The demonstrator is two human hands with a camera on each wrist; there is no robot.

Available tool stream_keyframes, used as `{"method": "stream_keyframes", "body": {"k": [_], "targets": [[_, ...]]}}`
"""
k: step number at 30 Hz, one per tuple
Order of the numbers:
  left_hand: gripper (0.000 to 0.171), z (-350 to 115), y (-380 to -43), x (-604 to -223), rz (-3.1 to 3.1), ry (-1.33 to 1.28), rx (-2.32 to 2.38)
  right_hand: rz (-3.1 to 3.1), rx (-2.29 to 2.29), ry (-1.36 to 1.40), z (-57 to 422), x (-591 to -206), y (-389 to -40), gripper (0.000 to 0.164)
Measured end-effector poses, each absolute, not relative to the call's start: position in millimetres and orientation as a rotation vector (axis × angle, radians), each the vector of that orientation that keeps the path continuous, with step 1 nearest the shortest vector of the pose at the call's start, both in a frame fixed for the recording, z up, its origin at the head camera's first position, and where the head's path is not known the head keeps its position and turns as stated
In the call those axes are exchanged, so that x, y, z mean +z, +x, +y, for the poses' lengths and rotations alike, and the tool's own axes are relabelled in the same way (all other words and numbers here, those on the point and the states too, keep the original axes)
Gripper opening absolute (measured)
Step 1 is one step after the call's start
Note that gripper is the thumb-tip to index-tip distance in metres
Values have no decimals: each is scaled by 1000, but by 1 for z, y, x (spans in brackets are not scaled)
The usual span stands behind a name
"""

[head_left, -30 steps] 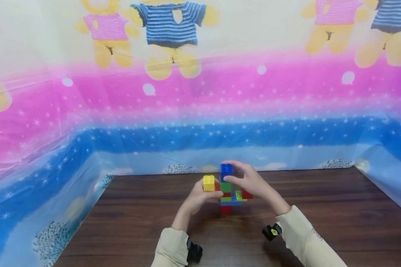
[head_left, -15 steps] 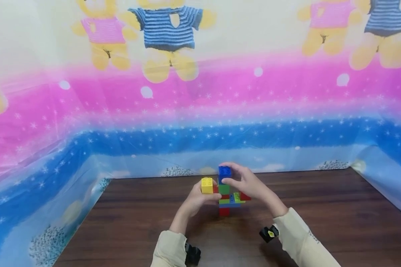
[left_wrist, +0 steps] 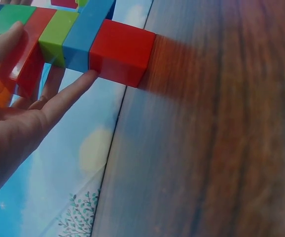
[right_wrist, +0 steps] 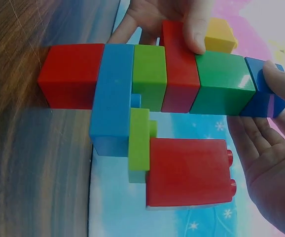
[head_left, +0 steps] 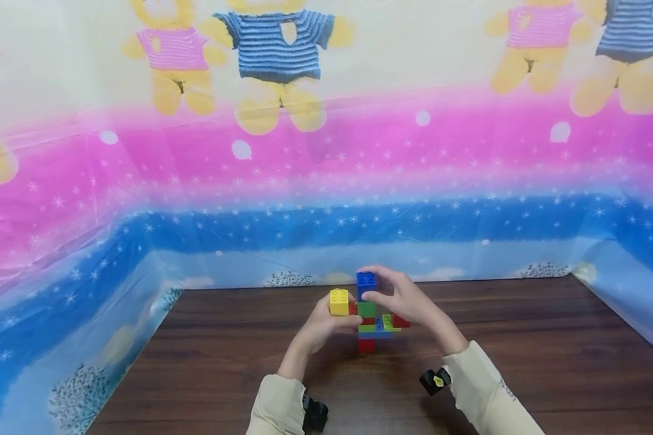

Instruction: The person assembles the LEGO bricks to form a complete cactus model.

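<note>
A tower of toy building bricks stands on the wooden table, its bottom red brick (left_wrist: 123,53) touching the tabletop. My right hand (head_left: 405,300) pinches the blue brick (right_wrist: 263,91) at the top between thumb and fingers. Directly below it is a green brick (right_wrist: 224,83). My left hand (head_left: 319,326) grips the long red brick (right_wrist: 181,74) that juts out to the left, thumb on its near side. A yellow brick (head_left: 339,302) sits on that brick's outer end. To the right, a lower arm carries a lime brick (right_wrist: 139,140) and a large red brick (right_wrist: 189,170).
The dark wooden table (head_left: 223,350) reaches back to a printed cloth (head_left: 326,226) with bears and snowflakes. Black wrist cameras are strapped below both cream sleeves (head_left: 279,402).
</note>
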State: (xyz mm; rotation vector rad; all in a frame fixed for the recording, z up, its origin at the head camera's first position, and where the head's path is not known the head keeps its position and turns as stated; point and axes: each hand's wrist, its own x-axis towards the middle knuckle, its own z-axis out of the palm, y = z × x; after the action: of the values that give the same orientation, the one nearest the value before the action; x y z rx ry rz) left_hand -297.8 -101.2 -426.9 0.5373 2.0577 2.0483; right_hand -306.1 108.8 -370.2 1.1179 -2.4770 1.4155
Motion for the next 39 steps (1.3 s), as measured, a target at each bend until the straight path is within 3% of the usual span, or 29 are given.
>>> {"method": "stream_keyframes", "body": {"k": [39], "targets": [[47, -99, -298, -427, 2066, 507, 2027, -2347, 1566, 998, 106, -391, -306, 44]]}}
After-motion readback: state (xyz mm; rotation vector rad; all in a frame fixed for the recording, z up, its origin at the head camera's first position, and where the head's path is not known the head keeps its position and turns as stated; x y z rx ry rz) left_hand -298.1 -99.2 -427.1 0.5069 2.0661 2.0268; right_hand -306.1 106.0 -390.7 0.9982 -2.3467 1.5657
